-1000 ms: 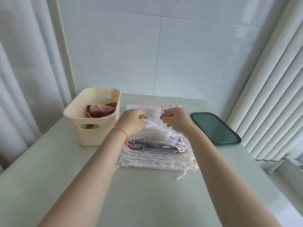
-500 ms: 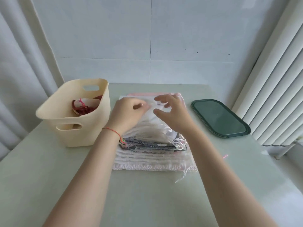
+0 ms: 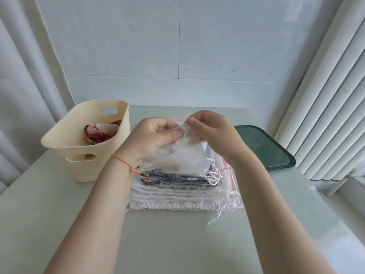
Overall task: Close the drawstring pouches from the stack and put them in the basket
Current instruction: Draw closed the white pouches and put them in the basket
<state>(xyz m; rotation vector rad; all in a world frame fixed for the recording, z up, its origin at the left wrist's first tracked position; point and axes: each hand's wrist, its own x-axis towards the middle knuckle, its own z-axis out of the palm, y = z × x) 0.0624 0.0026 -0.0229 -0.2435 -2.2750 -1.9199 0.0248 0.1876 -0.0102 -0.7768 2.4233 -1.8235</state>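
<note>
A stack of flat drawstring pouches (image 3: 177, 192) lies in the middle of the table, white ones below and grey patterned ones above. A sheer white pouch (image 3: 183, 157) is lifted off the top of the stack. My left hand (image 3: 152, 139) pinches its upper edge from the left, and my right hand (image 3: 213, 133) pinches the same edge from the right, the fingers nearly meeting. Loose white strings hang at the pouch's right side. The cream basket (image 3: 75, 153) stands left of the stack and holds a red pouch (image 3: 96, 135).
A dark green tray lid (image 3: 264, 149) lies at the right of the table. Curtains hang at the left, vertical blinds at the right, and a tiled wall stands behind. The pale green table (image 3: 177, 244) stretches toward me in front of the stack.
Both hands have risen from the top of the stack, bringing the sheer white pouch up with them. My view has shifted, putting the basket further left.
</note>
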